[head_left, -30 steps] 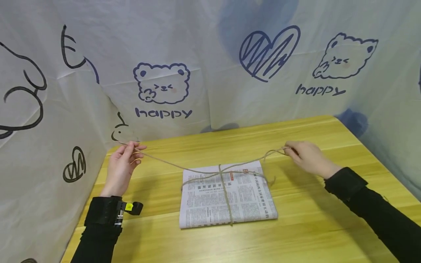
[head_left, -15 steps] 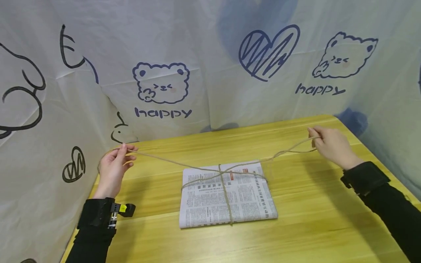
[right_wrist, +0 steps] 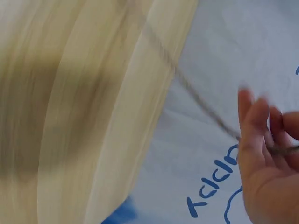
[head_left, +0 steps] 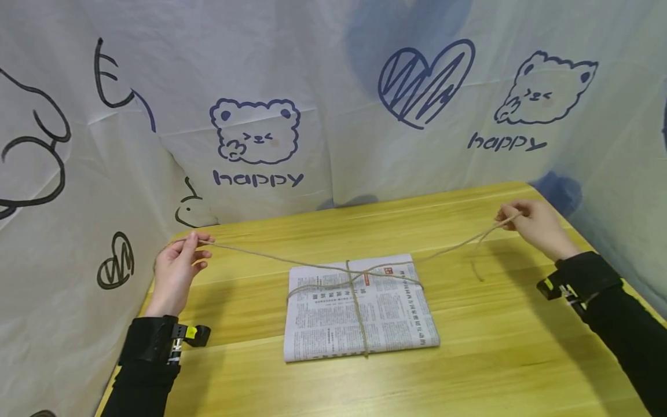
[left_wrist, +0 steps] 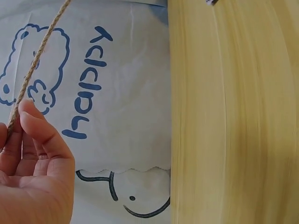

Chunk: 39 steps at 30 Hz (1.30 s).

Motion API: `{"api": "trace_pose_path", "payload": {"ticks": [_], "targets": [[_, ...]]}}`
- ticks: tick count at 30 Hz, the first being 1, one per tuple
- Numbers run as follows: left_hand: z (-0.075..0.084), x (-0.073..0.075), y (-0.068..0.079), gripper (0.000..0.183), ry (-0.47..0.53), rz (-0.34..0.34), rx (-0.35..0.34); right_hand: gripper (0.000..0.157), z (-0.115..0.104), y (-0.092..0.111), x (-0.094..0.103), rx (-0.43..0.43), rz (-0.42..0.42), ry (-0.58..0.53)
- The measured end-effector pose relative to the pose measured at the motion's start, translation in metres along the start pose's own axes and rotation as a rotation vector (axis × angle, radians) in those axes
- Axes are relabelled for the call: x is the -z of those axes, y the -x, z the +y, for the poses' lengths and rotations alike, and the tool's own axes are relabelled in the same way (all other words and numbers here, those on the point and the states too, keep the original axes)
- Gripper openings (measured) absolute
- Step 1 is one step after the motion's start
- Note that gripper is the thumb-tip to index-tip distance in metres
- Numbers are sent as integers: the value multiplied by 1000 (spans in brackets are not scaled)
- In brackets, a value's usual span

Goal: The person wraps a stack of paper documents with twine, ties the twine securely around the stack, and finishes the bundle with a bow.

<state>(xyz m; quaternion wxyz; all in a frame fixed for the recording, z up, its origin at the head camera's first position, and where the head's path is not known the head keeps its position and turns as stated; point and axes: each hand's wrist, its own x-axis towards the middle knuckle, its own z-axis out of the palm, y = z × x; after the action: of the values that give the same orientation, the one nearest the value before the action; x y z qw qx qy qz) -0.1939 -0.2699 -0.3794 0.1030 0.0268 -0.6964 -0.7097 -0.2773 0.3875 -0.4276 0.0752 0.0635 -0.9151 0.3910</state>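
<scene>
A folded newspaper bundle (head_left: 333, 324) lies flat on the wooden table, with jute twine (head_left: 358, 307) running lengthwise and crosswise over it. The strands cross near its far edge. From there one strand rises to my left hand (head_left: 174, 275), which pinches it between thumb and fingers at the table's left side. The other strand goes up to my right hand (head_left: 542, 227), where the fingertips pinch it and a short tail dangles below. In the left wrist view, the twine (left_wrist: 42, 44) slants up from the thumb. The right wrist view shows blurred twine (right_wrist: 201, 102) leading to the fingers.
The yellow wood-grain table (head_left: 250, 376) carries the bundle near its middle. White cloth (head_left: 344, 116) with drawn bears, hearts and lettering hangs behind and along both sides, close to the table edges. Black cuffs with small devices are on both wrists.
My right hand has moved right and farther back, drawing its strand out; the loop by its fingers is now a straighter strand with a hanging tail. My left hand has shifted slightly left.
</scene>
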Motion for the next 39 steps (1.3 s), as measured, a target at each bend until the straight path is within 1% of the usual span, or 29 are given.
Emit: {"api": "trace_pose_path", "payload": {"ticks": [2, 3, 5, 6, 7, 8, 9, 10, 11, 12, 13, 14, 15, 17, 19, 21, 22, 23, 25, 26, 27, 29, 31, 32, 34, 36, 38, 39], "targets": [[0, 0, -1, 47, -30, 10, 2, 42, 7, -4, 1, 24, 74, -20], [0, 0, -2, 47, -52, 16, 3, 37, 18, -8, -2, 34, 132, -5], [1, -1, -4, 48, -115, 39, 1, 31, 44, -20, -8, 88, 221, 36], [1, -2, -5, 48, -144, 54, 0, 28, 57, -26, -12, 123, 249, 34], [1, -3, -6, 47, -185, 70, -1, 26, 65, -31, -17, 152, 267, 34], [1, -4, -8, 47, -233, 86, -5, 25, 66, -34, -20, 185, 252, 19], [0, -5, -9, 48, -280, 95, -12, 25, 61, -34, -23, 209, 245, 18], [-1, -6, -11, 48, -332, 103, -20, 25, 48, -32, -24, 239, 221, 19], [-3, -7, -12, 49, -390, 100, -28, 25, 30, -28, -25, 249, 186, 14], [-5, -7, -14, 50, -457, 92, -38, 25, 11, -22, -26, 258, 139, 28], [-8, -8, -15, 53, -530, 76, -41, 26, -7, -17, -26, 261, 86, 70], [-10, -8, -15, 56, -602, 51, -37, 28, -25, -12, -26, 255, 29, 129], [-13, -7, -15, 59, -675, 10, -26, 29, -41, -7, -26, 245, -21, 210], [-19, -5, -14, 63, -831, -95, 26, 32, -56, -2, -30, 226, -120, 354], [-26, -3, -11, 64, -950, -199, 87, 35, -60, 0, -37, 218, -190, 446], [-32, -3, -6, 58, -1043, -276, 113, 36, -63, 2, -47, 233, -222, 440], [-35, -4, -4, 54, -1080, -290, 116, 35, -64, 3, -53, 255, -225, 418], [-39, -5, -2, 47, -1109, -288, 110, 34, -66, 4, -59, 282, -225, 391], [-44, -8, -1, 35, -1157, -258, 82, 33, -71, 7, -71, 329, -243, 337], [-46, -9, 0, 31, -1176, -239, 65, 32, -75, 9, -77, 352, -252, 317], [-48, -10, -1, 31, -1204, -217, 50, 32, -78, 10, -83, 373, -264, 304], [-52, -9, -2, 37, -1255, -176, 48, 32, -83, 12, -95, 409, -288, 284], [-54, -7, -2, 45, -1305, -160, 79, 35, -86, 13, -105, 435, -314, 282], [-54, -5, -1, 48, -1329, -162, 110, 38, -87, 14, -109, 447, -329, 282], [-54, -3, 1, 51, -1370, -184, 185, 43, -87, 16, -116, 452, -359, 292], [-55, 0, 2, 51, -1386, -220, 248, 46, -85, 18, -121, 444, -393, 298], [-55, 3, 3, 49, -1388, -247, 286, 46, -83, 21, -124, 427, -419, 292], [-56, 4, 4, 46, -1388, -253, 292, 44, -82, 22, -125, 416, -427, 289]]}}
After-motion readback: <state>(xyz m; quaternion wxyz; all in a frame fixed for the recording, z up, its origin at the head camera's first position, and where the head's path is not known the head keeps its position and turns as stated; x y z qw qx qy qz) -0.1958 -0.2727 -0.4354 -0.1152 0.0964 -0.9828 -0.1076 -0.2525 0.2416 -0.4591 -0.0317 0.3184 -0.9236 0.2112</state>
